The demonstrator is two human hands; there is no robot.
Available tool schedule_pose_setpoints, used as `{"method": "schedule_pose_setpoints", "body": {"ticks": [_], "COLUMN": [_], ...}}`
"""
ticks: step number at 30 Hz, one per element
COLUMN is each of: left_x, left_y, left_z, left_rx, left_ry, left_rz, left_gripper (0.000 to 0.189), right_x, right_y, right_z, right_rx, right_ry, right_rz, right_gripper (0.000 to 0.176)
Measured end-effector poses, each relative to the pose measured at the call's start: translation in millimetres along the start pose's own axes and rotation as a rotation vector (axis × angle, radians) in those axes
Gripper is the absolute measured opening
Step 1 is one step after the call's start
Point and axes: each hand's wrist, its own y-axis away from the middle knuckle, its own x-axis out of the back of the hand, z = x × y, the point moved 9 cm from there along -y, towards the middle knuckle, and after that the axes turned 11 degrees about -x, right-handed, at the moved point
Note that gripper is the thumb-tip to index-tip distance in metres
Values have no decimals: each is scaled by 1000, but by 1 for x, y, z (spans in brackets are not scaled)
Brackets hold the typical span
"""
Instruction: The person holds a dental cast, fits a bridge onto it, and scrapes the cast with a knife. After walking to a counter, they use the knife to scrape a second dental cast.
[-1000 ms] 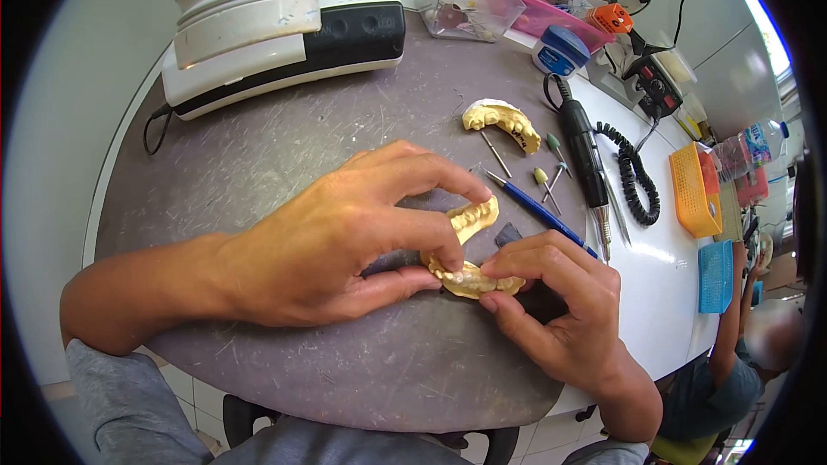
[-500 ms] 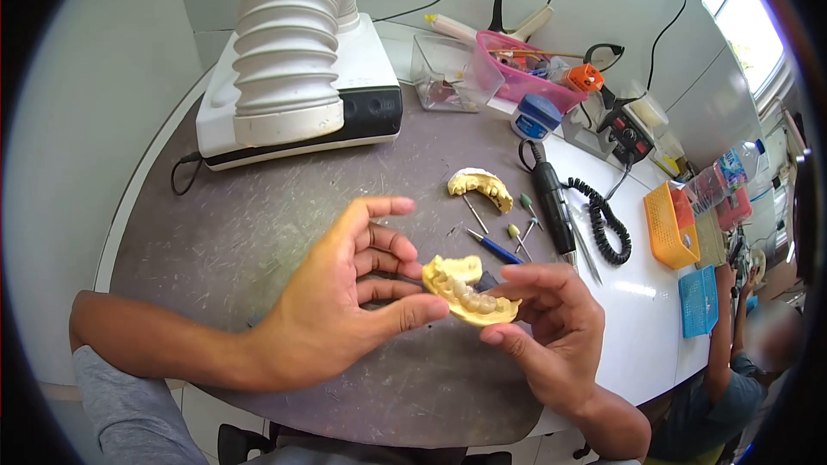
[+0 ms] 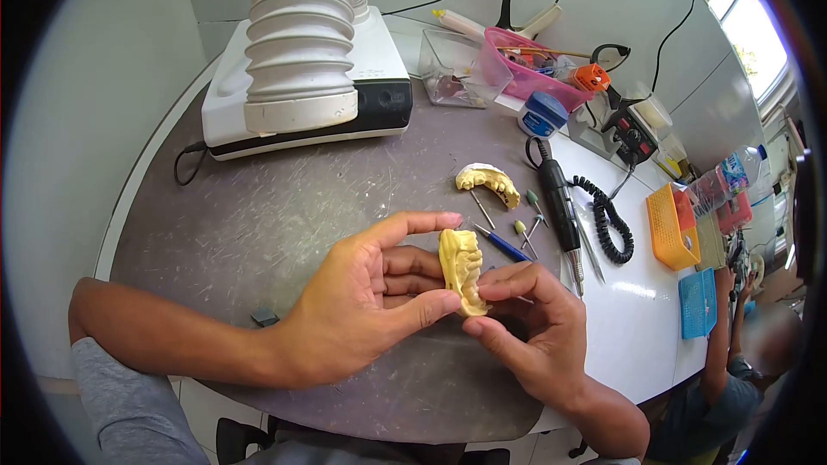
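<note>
A yellow dental cast (image 3: 461,269) with a row of teeth stands nearly on end between my hands, above the dark work surface. My left hand (image 3: 362,293) grips its left side, index finger at the top and thumb near the bottom. With thumb and fingertips, my right hand (image 3: 534,319) holds the lower right end. A second dental cast (image 3: 488,182), white along its back edge, lies on the surface beyond my hands. A blue pen-like tool (image 3: 502,242) and several small burs (image 3: 520,228) lie just beyond my right hand.
A white box with a ribbed hose (image 3: 301,52) stands at back left. At right lie a black handpiece (image 3: 558,204) and its coiled cord (image 3: 610,228). Behind are a blue-lidded jar (image 3: 543,114) and a pink basket (image 3: 525,77). Another person (image 3: 702,409) sits at far right.
The dental cast has turned from lying roughly level to nearly upright. My left index finger has come down onto its top, and my right hand has shifted slightly left.
</note>
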Motion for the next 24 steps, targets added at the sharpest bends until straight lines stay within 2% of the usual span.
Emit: {"method": "schedule_pose_setpoints", "body": {"ticks": [3, 5, 6, 8, 9, 12, 13, 24], "left_x": [2, -1, -1, -2, -2, -6, -6, -11], "left_y": [-1, 0, 0, 1, 1, 2, 3, 2], "left_z": [1, 0, 0, -1, -1, -1, -1, 1], "left_rx": [10, 30, 33, 51, 53, 70, 75, 94], "left_ry": [-33, 8, 13, -17, -14, 5, -3, -29], "left_rz": [-15, -44, -45, -64, -67, -80, -82, -92], "left_gripper": [61, 64, 64, 65, 65, 66, 66, 67], "right_x": [5, 22, 23, 31, 26, 16, 12, 7], "right_y": [1, 3, 5, 11, 6, 4, 2, 1], "right_z": [-10, 4, -2, 8, 2, -5, -2, 6], "right_rx": [103, -136, -142, -368, -255, -156, -138, -170], "right_ry": [60, -158, -155, -75, -71, -52, -71, -93], "right_rz": [61, 227, 229, 213, 76, 141, 91, 4], "right_gripper": [24, 18, 18, 14, 16, 20, 25, 23]}}
